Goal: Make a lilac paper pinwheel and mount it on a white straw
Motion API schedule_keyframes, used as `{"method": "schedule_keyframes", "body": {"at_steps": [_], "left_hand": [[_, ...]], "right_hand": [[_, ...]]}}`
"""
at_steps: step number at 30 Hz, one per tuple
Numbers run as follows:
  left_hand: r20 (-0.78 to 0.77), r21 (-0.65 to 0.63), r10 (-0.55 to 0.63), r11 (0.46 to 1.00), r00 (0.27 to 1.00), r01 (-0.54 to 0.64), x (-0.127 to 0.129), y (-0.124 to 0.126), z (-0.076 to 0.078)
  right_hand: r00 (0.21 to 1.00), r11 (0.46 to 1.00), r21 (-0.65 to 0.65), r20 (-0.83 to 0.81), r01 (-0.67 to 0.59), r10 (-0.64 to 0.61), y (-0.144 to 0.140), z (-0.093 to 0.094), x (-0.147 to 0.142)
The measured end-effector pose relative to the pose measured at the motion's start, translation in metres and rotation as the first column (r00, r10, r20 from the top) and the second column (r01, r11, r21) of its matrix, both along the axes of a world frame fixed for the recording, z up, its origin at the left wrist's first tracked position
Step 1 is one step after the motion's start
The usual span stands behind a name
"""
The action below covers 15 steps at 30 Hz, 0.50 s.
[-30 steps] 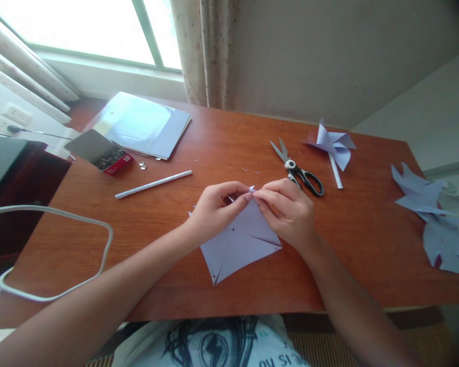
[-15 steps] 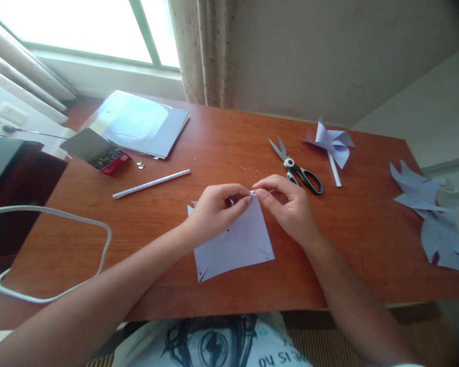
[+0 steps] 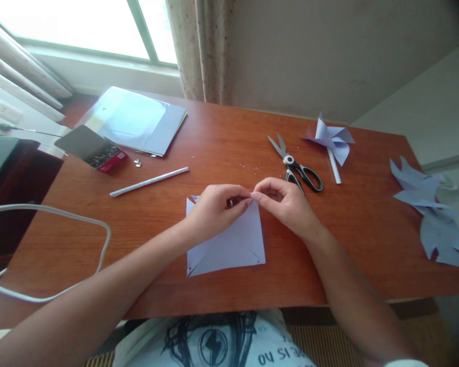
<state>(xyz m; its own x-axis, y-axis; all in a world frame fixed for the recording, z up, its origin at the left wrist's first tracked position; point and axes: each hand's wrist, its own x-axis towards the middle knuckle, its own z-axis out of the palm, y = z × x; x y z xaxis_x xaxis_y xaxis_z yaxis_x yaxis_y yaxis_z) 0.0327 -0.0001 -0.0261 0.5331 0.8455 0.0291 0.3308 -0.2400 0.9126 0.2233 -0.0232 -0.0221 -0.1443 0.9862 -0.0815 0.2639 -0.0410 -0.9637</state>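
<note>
**Paper square turned flat, both hands pinching its far corner**

Since a second ago, my paper square point(image 3: 229, 244) has turned. It was sitting like a diamond with a point toward me; now its near edge runs almost straight across in front of my chest.

It lies flat on the bench point(image 3: 222, 153), close to me, right under my hands. My left hand point(image 3: 214, 209) rests on top of the sheet, fingers curled, pinching the far right corner. My right hand point(image 3: 286, 204) comes in from the other side and pinches the same corner, so my fingertips touch just above the paper. Both hands are just as near to that corner. It may be a small thing I hold there, but it is too tiny to tell.

Small cuts run in from the near corners toward the middle.

Farther out, the scissors point(image 3: 300, 168) lie just past my right hand, blades pointing away. A finished pinwheel point(image 3: 332, 140) is beyond them. A white paper stick point(image 3: 149, 181) lies off to my left, with a box of pins point(image 3: 99, 153) and a stack of sheets point(image 3: 137, 120) behind it.
</note>
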Motion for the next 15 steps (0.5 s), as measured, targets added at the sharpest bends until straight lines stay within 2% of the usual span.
{"method": "schedule_keyframes", "body": {"at_steps": [15], "left_hand": [[0.058,-0.089,-0.042,0.995,0.997,0.047,-0.0011,0.002,-0.0029]], "right_hand": [[0.994,0.997,0.04,0.096,-0.062,0.058,0.0008,0.0026,0.0046]]}}
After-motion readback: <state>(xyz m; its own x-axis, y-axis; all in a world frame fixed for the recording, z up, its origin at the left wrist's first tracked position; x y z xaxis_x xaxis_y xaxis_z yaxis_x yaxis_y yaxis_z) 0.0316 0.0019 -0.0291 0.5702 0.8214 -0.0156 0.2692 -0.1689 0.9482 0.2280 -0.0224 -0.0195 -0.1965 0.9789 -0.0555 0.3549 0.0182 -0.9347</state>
